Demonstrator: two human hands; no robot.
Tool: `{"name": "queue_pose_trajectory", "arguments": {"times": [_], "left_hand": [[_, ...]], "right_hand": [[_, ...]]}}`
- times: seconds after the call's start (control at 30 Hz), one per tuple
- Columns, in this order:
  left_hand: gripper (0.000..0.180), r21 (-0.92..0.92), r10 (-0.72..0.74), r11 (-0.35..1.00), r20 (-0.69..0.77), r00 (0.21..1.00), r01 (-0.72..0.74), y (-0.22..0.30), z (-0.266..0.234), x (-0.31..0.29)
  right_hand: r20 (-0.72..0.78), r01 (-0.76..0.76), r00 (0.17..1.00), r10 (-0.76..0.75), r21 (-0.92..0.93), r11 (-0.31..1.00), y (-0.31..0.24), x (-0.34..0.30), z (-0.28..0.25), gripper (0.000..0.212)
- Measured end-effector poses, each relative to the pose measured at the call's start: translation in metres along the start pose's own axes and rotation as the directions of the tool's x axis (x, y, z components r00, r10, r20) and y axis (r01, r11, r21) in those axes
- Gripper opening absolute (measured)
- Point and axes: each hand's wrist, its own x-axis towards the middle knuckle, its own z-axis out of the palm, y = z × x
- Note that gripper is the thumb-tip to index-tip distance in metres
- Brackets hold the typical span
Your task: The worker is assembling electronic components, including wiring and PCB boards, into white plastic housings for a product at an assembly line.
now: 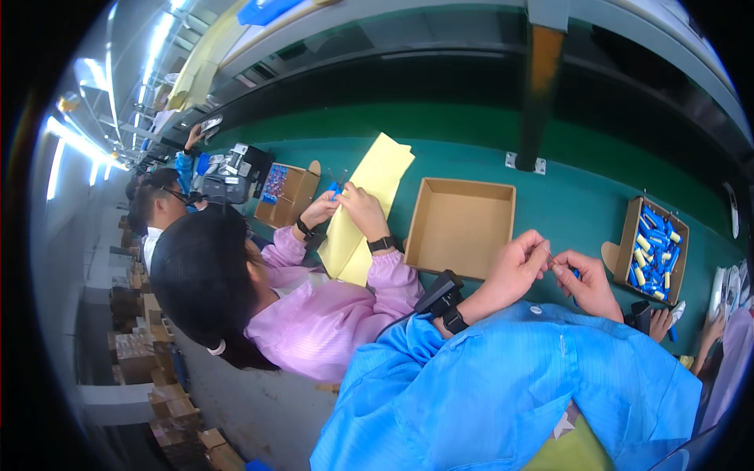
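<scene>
My left hand (pixel 516 267) and my right hand (pixel 589 284) meet close together in front of my chest, above the near edge of the green table. Between the fingertips of both runs a thin reddish wire (pixel 551 257), which my left hand pinches. In the closed fingers of my right hand sits a small blue part (pixel 576 274), mostly hidden by the fingers. Just beyond my left hand lies an open, bare-bottomed cardboard box (pixel 460 224). To the right of my right hand, another cardboard box (pixel 626 245) holds many blue cylindrical parts (pixel 657 255), some with yellow bands.
At my left a person in a pink smock (pixel 338 322) handles a blue part over yellow paper (pixel 385 177). Beyond stands a divided cardboard box (pixel 292 200) of small parts. A metal post (pixel 537 102) rises behind my box. Other people's hands (pixel 662 322) are at the right.
</scene>
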Motion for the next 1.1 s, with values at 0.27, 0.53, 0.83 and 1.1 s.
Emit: {"name": "queue_pose_trajectory", "arguments": {"times": [0.27,0.53,0.83,1.1], "left_hand": [[0.018,-0.028,0.06,0.998,-0.006,0.998,-0.06,-0.005,0.0,0.0],[0.018,-0.023,0.029,0.999,0.026,0.999,-0.028,-0.003,0.0,0.001],[0.014,-0.097,0.07,0.993,0.033,0.997,-0.067,-0.02,-0.002,0.004],[0.014,-0.148,0.101,0.984,-0.013,0.995,-0.102,-0.007,0.002,0.001]], "right_hand": [[0.009,0.043,0.999,-0.043,-0.048,0.998,-0.002,-0.001,0.001,0.013],[0.025,0.04,0.999,-0.039,-0.042,0.998,0.001,0.001,0.0,0.014],[0.014,0.039,0.999,-0.039,0.015,0.999,0.009,0.003,0.002,0.016],[-0.05,0.075,0.996,-0.072,0.053,0.996,0.004,0.0,0.003,0.014]]}}
